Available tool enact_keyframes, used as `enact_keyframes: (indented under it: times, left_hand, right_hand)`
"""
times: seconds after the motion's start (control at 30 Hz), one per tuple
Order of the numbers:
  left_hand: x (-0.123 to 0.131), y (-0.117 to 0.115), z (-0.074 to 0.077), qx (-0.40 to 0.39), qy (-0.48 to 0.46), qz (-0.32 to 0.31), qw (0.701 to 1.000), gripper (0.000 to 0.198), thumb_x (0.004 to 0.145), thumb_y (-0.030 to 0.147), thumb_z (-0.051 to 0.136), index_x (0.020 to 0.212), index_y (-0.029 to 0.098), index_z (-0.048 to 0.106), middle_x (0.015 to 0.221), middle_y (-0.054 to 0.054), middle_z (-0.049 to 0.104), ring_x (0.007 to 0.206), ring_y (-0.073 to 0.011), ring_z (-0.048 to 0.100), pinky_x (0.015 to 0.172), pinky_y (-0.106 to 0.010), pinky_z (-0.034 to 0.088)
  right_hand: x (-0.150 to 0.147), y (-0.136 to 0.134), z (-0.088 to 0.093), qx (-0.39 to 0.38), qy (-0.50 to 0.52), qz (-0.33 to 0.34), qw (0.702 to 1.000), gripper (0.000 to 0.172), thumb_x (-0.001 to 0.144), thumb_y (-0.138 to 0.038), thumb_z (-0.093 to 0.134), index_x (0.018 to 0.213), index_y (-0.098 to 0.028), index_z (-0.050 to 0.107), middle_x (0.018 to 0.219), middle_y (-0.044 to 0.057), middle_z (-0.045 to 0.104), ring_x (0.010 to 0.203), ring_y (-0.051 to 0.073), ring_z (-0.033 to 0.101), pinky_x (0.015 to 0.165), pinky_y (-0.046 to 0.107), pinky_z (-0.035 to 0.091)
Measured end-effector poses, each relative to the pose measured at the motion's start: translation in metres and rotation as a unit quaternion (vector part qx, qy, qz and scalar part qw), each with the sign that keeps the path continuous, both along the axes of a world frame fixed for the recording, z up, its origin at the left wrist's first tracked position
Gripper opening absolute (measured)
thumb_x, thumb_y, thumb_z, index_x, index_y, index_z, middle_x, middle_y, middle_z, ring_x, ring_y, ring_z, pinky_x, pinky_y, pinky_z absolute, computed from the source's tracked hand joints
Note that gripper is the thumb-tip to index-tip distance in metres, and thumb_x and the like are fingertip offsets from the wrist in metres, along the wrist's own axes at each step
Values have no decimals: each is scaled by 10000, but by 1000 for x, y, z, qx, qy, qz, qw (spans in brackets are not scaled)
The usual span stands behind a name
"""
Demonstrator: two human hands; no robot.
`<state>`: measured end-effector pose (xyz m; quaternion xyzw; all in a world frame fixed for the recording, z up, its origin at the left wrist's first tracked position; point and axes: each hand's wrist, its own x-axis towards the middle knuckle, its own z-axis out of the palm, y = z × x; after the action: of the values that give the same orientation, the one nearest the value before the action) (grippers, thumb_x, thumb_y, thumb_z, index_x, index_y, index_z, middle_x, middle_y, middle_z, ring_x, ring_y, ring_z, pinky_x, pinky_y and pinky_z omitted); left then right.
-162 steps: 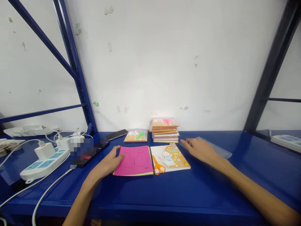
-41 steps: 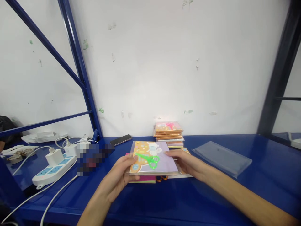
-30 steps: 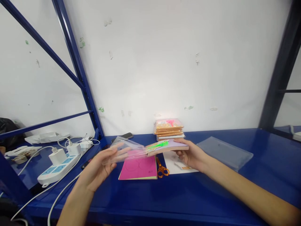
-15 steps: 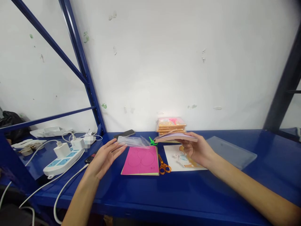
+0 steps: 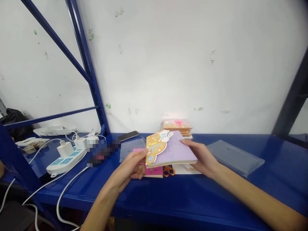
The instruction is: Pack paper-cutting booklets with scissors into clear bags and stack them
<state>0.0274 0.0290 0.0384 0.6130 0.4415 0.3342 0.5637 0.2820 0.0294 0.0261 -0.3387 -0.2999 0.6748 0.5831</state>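
A pad of purple paper (image 5: 180,150) with an orange, bunny-printed cover strip is held up over the blue table, tilted toward me. My left hand (image 5: 134,165) pinches its left edge, thumb on top. On the right side, my right hand (image 5: 201,157) grips the pad with the thumb on top and the other fingers hidden beneath. Below the pad lie pink sheets (image 5: 154,172), partly covered, and orange scissors (image 5: 168,171). A white sheet (image 5: 186,169) shows under its right part.
Packaged pads (image 5: 178,124) are stacked by the wall. Clear plastic sleeves lie at left (image 5: 128,148) and right (image 5: 235,157). A black phone (image 5: 128,136) rests near the back. A white power strip (image 5: 66,163) with cables sits left, beside the blue frame (image 5: 84,57).
My left hand has let go of the clear sleeve, moved right and taken the pad's left edge. The pad has turned so its purple face and orange strip show.
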Motion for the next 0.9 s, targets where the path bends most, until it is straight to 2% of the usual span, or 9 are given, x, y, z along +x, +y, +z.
enact_keyframes:
  times: [0.07,0.17,0.23,0.33,0.47,0.6,0.73,0.83,0.9]
  left_hand:
    - [4,-2,-1,22,-7,28,999,513,797,642,676,643,190,489,462,68,435,439,-68,328,472,-230,167]
    - [3,-5,1,66,10,39,997,544,839,631,641,575,198,442,418,60,416,433,-65,285,480,-245,182]
    - [0,-8,5,85,15,34,996,541,858,629,618,577,195,462,410,56,419,432,-68,263,480,-255,171]
    - [-5,-12,13,99,16,35,994,527,860,635,617,605,193,482,419,58,423,439,-72,247,479,-261,151]
    - [-16,-14,20,108,32,62,992,549,851,654,612,592,190,472,424,56,418,445,-68,225,478,-261,128]
    - [-30,-15,26,102,51,74,991,547,833,642,639,579,188,468,425,49,421,460,-72,244,485,-255,159]
    - [-29,-18,24,34,64,17,997,486,810,602,684,623,190,508,431,64,410,421,-61,226,457,-253,136]
    - [-12,-19,15,-12,72,-52,996,458,800,580,703,646,184,531,436,77,405,386,-48,248,427,-239,104]
    - [5,-20,6,-22,95,-117,988,389,826,543,691,764,163,630,443,75,443,379,-50,307,415,-220,125]
  right_hand:
    - [-2,1,-7,2,-90,7,996,168,882,-266,669,980,-146,735,821,69,746,647,152,665,565,229,555]
    - [-1,5,-19,12,-237,20,971,255,892,-426,682,918,-173,708,659,18,665,438,98,533,351,195,381]
    - [-1,8,-24,30,-288,40,956,317,892,-483,675,1007,-189,696,652,13,658,405,94,520,328,192,342]
    - [-1,9,-24,57,-317,52,945,398,910,-509,642,1149,-192,674,682,40,673,451,117,572,327,182,299]
    - [9,11,-11,86,-311,-6,946,327,894,-427,670,1060,-151,723,686,42,639,477,104,502,326,195,268]
    - [38,15,9,101,-278,-79,952,233,871,-334,710,971,-125,740,690,47,647,501,96,490,363,200,289]
    - [72,20,21,131,-196,-179,955,147,824,-280,758,828,-135,732,687,40,643,506,95,465,356,205,301]
    - [87,25,23,138,-148,-222,954,66,834,-218,721,816,-157,737,733,47,667,539,111,502,361,197,365]
    - [91,27,23,135,-143,-230,953,59,840,-201,701,809,-165,735,739,46,673,540,113,512,362,191,390]
